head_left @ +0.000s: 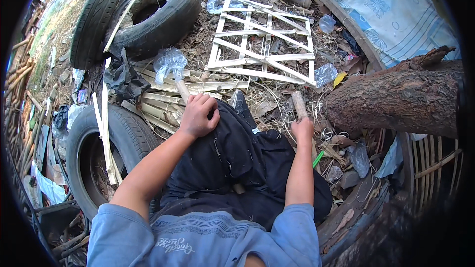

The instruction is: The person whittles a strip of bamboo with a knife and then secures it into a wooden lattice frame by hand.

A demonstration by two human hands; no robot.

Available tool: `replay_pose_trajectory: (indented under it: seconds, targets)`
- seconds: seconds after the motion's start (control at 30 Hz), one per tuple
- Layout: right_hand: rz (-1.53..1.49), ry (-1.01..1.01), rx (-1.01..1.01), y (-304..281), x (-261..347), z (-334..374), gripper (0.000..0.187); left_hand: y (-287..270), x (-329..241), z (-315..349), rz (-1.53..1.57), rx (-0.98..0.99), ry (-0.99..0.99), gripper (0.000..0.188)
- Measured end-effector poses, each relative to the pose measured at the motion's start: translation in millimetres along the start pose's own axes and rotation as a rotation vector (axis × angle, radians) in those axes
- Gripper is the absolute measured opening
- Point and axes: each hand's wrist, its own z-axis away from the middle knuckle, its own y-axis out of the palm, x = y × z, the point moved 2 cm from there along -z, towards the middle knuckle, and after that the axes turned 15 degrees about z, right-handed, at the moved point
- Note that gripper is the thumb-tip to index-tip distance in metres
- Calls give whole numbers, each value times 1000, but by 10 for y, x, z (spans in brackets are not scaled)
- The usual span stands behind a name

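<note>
Here, the right hand (302,127) was closed around a round brown wooden stick (299,103), pointing ahead toward the pale bamboo-strip lattice (262,31); the curled left hand (200,114) lay by the black-trousered knee (227,143), its grip unclear.

Blue T-shirt (213,249), 2 short sleeves (118,232), dark patterned band (198,226), white script (174,245); black trousers (217,160); dark shoe (242,107).

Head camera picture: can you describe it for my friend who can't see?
A seated person's right hand grips a short wooden stick near a log, while the left hand sits over one knee. Ahead, a pale lattice lies on littered ground near old tires.
</note>
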Motion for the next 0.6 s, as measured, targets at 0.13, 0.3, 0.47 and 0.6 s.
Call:
replay_pose_trajectory:
  seconds: [0.13, 0.3, 0.47, 0.6]
  targets:
    - [-132, 25, -149, -50, -96, -9, 19, 6, -40, 15, -23, 7, -10, 12]
    - [-372, 17, -210, -36, -220, -23, 20, 24, -103, 6, -52, 15, -12, 11]
    - [-455, 3, -217, 124, -303, -112, 18, 24, -163, 24, -85, -1, 35, 10]
    - [-483, -48, -262, 144, -276, -134, 16, 30, -151, 25, -105, -4, 27, 10]
